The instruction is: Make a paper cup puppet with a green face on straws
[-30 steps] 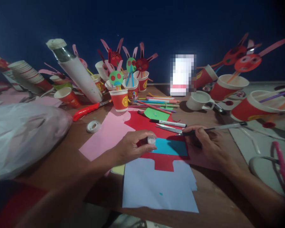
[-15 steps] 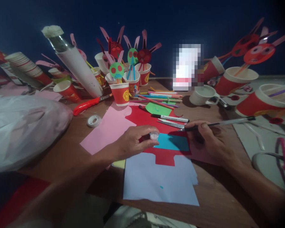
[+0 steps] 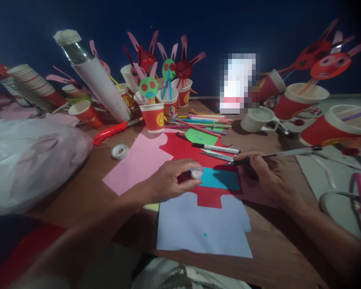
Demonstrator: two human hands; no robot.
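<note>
Between the thumb and fingers of my left hand (image 3: 171, 180) is a small round whitish cap-like piece (image 3: 196, 173), above the left end of a blue paper strip (image 3: 221, 179). My right hand (image 3: 263, 170) is closed around a pen (image 3: 284, 153), its tip pointing left just over the strip's upper edge. Under the strip lies red paper (image 3: 180, 146), with white paper (image 3: 203, 233) nearer me. Scissor blades (image 3: 218, 156) stick out by my right fingers, below a capped marker (image 3: 216, 148).
Pink paper (image 3: 132, 160) and a tape roll (image 3: 120, 151) lie left, near a red-handled cutter (image 3: 111, 133) and a plastic bag (image 3: 33, 160). Behind stand paper cups with paper figures (image 3: 153, 118), colored straws (image 3: 204, 120) and a white mug (image 3: 257, 119). Pink-handled scissors (image 3: 359, 200) lie right.
The view has shifted very slightly. Both hands keep nearly the same place and hold; the round piece in my left hand sits almost where it was.
</note>
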